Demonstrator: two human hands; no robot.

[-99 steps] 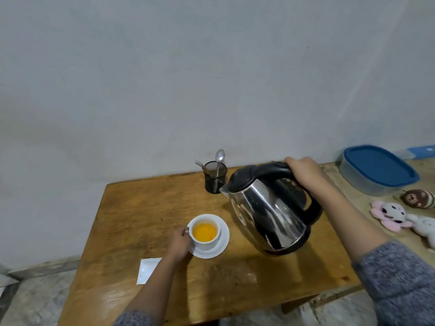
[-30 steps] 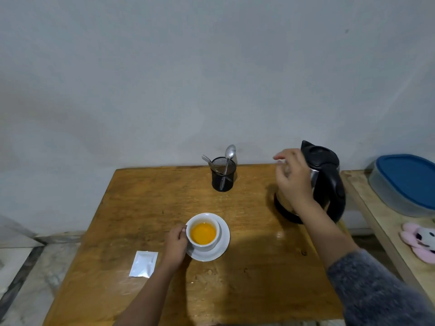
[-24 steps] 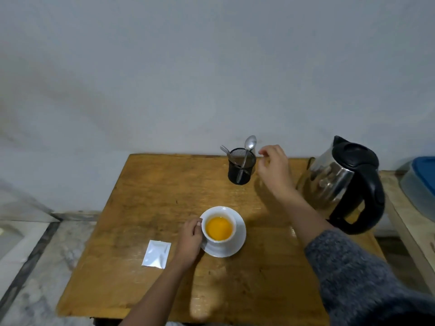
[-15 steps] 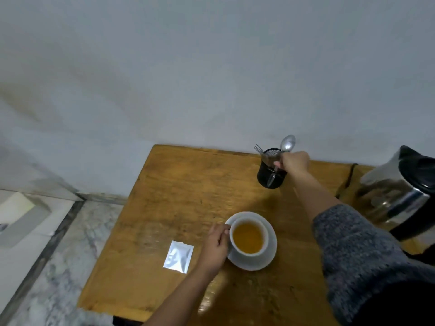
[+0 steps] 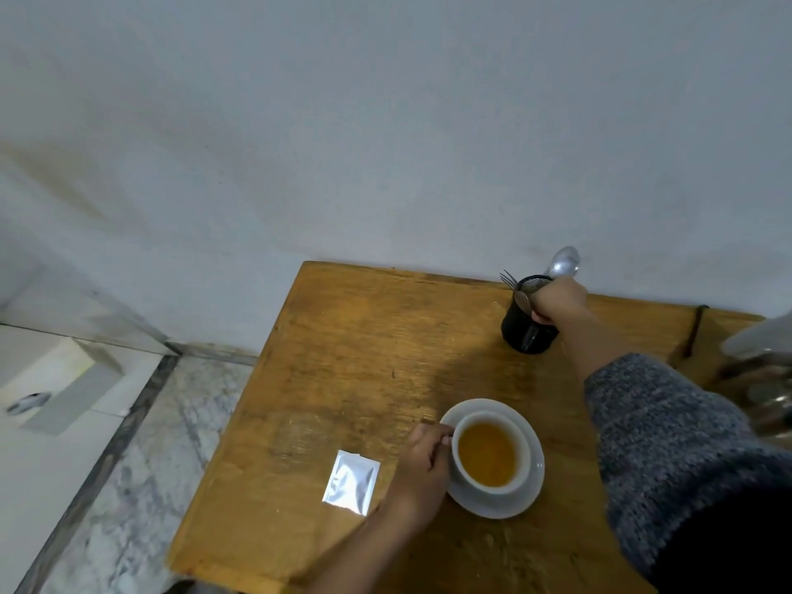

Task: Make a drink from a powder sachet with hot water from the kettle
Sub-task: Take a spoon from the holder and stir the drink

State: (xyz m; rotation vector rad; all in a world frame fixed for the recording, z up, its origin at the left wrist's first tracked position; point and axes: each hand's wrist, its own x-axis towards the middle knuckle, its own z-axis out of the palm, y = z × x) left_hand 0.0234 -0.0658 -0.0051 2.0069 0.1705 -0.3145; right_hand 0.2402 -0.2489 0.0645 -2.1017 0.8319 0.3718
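The kettle (image 5: 767, 370) has been set down at the right edge and the right hand (image 5: 557, 300) has gone to the holder (image 5: 529, 325). Nearest, the sachet (image 5: 352, 482) lies flat on the bench (image 5: 364, 336); the left hand (image 5: 424, 458) is curled round the cup (image 5: 488, 454) on its saucer (image 5: 529, 486), likely steadying it; farther, the right hand is closed on a spoon (image 5: 563, 261), presumably for stirring

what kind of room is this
Probably a plain room in a home: a small wooden table against a bare wall, a black cutlery holder and a kettle at the right edge.
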